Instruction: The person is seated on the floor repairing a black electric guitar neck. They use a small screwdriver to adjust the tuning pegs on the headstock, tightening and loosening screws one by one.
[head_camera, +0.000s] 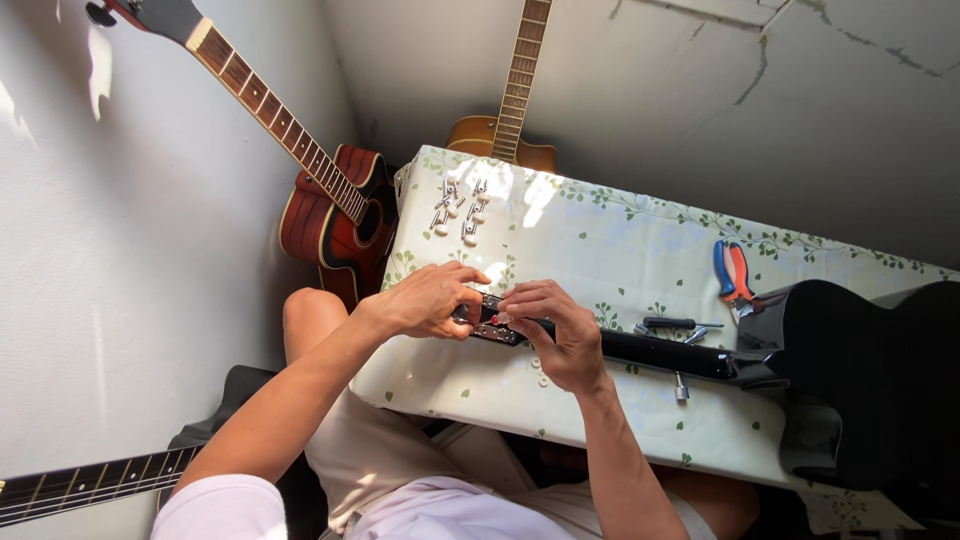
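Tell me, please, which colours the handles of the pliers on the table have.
The pliers have one blue and one orange-red handle, seen in the head view.

Both forearms reaching forward, left hand (432, 300) and right hand (556, 330) close together, fingers curled, pinching

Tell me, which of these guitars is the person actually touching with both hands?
The black guitar lying on the table: both hands hold its headstead end. The red-brown guitar and the orange one lean untouched against the walls.
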